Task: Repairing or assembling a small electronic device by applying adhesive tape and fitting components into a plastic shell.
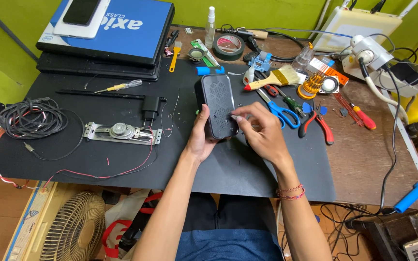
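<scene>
A black oblong speaker (216, 102) with a patterned grille lies on the black mat (122, 154) in the middle of the table. My left hand (200, 137) grips its near end from the left. My right hand (260, 130) comes in from the right, fingertips pinched against the speaker's near right edge. Whether something small sits between those fingertips cannot be made out.
Blue scissors (282, 113), red pliers (318, 124), screwdrivers, a paintbrush (274, 78) and a tape roll (228, 46) lie to the right and behind. A bare speaker driver on a metal bracket (122, 132), a black adapter and coiled cables (30, 118) sit left. Stacked laptops (107, 38) are at the back left.
</scene>
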